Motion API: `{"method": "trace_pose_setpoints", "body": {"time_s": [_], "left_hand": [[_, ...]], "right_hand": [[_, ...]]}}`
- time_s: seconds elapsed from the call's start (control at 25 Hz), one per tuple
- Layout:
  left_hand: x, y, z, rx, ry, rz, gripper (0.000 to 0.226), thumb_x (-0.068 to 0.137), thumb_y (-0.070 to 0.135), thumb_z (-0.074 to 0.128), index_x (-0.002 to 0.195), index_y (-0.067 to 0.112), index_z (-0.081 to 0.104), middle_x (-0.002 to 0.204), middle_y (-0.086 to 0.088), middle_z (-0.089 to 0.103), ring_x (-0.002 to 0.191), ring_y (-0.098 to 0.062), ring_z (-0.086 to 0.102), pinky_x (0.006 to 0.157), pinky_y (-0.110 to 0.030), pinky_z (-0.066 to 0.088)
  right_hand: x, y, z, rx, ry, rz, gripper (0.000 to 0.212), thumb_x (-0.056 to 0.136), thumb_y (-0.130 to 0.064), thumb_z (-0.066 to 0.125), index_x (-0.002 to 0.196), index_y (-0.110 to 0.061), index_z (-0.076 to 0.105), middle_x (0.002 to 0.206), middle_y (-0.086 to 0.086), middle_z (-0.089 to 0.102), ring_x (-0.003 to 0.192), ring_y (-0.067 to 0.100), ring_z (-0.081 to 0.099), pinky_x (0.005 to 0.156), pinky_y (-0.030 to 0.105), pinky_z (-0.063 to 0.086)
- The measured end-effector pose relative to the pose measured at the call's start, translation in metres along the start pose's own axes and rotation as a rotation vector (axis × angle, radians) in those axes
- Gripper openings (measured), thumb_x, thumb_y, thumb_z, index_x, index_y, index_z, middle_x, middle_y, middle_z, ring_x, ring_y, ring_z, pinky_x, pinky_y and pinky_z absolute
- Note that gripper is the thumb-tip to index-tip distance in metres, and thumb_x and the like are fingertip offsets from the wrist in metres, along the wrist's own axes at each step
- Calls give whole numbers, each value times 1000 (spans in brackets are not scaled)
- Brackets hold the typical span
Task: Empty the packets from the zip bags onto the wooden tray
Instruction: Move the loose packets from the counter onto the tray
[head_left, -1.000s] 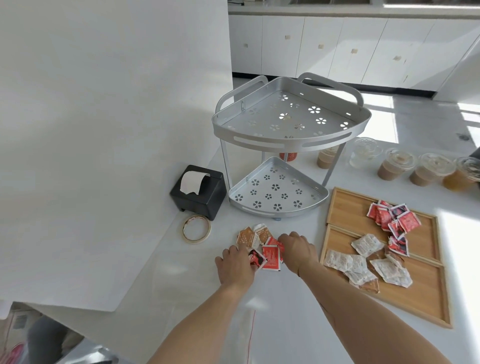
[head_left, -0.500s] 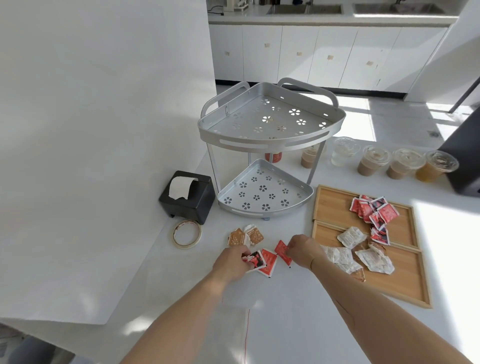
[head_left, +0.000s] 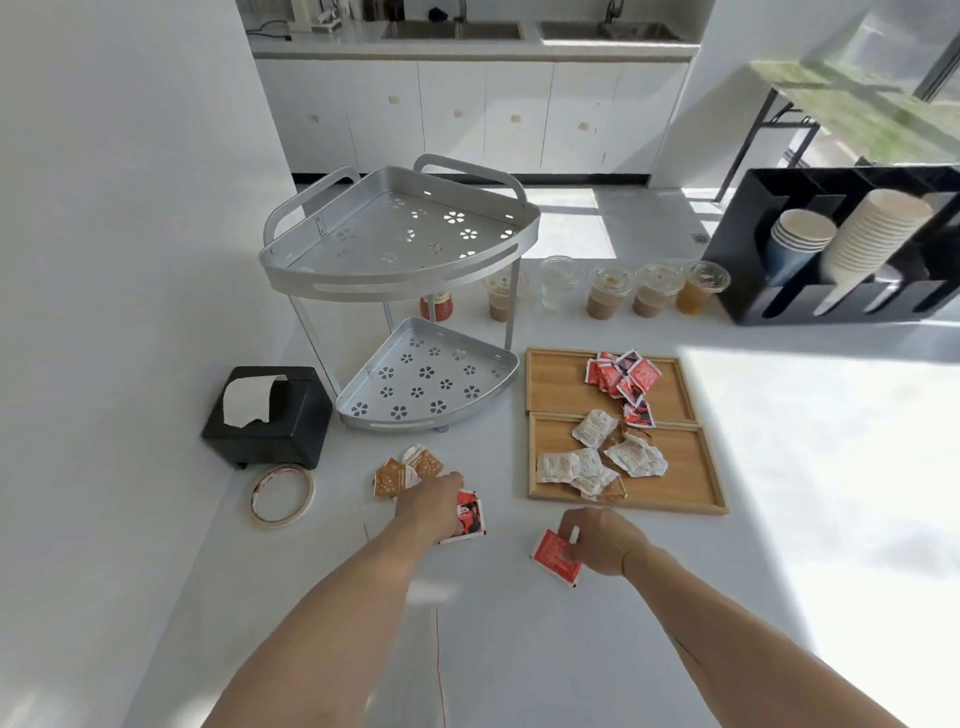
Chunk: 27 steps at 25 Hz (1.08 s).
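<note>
Left hand (head_left: 434, 506): we press it palm-down on red packets (head_left: 469, 513) on the counter, fingers bent over them; we cannot tell if they grip.
Right hand (head_left: 597, 540): our fingers pinch one red packet (head_left: 556, 557) by its edge, at 3 o'clock from the left hand.
Brown packets (head_left: 402, 470): at 11 o'clock, just beyond our left hand.
Tray (head_left: 618, 431): at 1 o'clock, two wooden sections, red packets in the far one, white packets (head_left: 597, 460) in the near one.
Zip bag (head_left: 439, 654): clear, flat between our forearms.

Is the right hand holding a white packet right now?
No, the right hand grips a red square packet just above the white table, short of the wooden tray.
</note>
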<state>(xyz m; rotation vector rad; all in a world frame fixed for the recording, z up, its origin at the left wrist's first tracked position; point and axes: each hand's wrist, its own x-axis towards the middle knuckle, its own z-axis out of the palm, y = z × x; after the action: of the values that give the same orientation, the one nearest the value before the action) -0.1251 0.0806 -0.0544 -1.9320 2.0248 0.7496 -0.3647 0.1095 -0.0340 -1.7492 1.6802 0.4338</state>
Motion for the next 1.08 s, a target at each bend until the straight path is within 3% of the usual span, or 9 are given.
{"method": "trace_pose_setpoints", "body": {"time_s": [0.16, 0.32, 0.48, 0.6, 0.76, 0.96, 1.08], "left_hand": [[-4, 6, -6, 7, -40, -26, 42, 76, 14, 70, 113, 19, 51, 108, -5, 63, 97, -26, 62, 70, -35, 48], [-5, 24, -10, 93, -49, -7, 37, 78, 3, 65, 109, 20, 54, 118, -6, 44, 109, -27, 49, 69, -35, 45], [2, 60, -17, 232, -357, 149, 47, 77, 8, 73, 120, 16, 58, 128, -5, 55, 107, -24, 56, 76, -31, 44], [9, 90, -22, 192, -462, 182, 47, 76, 12, 75, 121, 17, 60, 126, -5, 59, 106, -24, 59, 76, -30, 44], [24, 129, -44, 15, -428, 185, 48, 79, 15, 75, 125, 20, 62, 124, -4, 63, 102, -19, 58, 84, -29, 46], [56, 165, -81, -48, -270, 139, 34, 82, 15, 72, 115, 15, 63, 117, -7, 66, 94, -19, 58, 75, -29, 46], [78, 178, -100, -65, -177, 75, 36, 84, 13, 69, 118, 11, 58, 116, -9, 64, 99, -24, 61, 75, -33, 47]], "right_hand": [[-14, 21, 13, 20, -11, 77, 30, 91, -27, 54, 120, -29, 63, 121, 1, 65, 108, 20, 63, 86, 32, 52], [-25, 37, 7, -3, -15, 70, 33, 89, -26, 53, 120, -21, 64, 119, 3, 66, 109, 22, 62, 85, 33, 51], [-30, 65, -10, 81, -12, 49, 29, 83, -25, 56, 110, -22, 66, 113, 2, 68, 104, 22, 64, 81, 31, 51], [-28, 92, -32, 97, -42, 18, 25, 82, -27, 60, 105, -24, 69, 110, -1, 70, 101, 19, 67, 86, 34, 54], [-18, 129, -73, 82, -6, -29, 22, 83, -27, 63, 102, -21, 71, 105, 1, 72, 93, 19, 71, 82, 31, 54], [9, 173, -126, 57, 106, -58, 21, 84, -27, 65, 104, -23, 70, 108, 1, 70, 87, 17, 60, 79, 29, 51], [36, 195, -153, 121, 172, -42, 20, 87, -25, 63, 107, -27, 67, 106, 2, 70, 91, 21, 67, 82, 34, 56]]}}
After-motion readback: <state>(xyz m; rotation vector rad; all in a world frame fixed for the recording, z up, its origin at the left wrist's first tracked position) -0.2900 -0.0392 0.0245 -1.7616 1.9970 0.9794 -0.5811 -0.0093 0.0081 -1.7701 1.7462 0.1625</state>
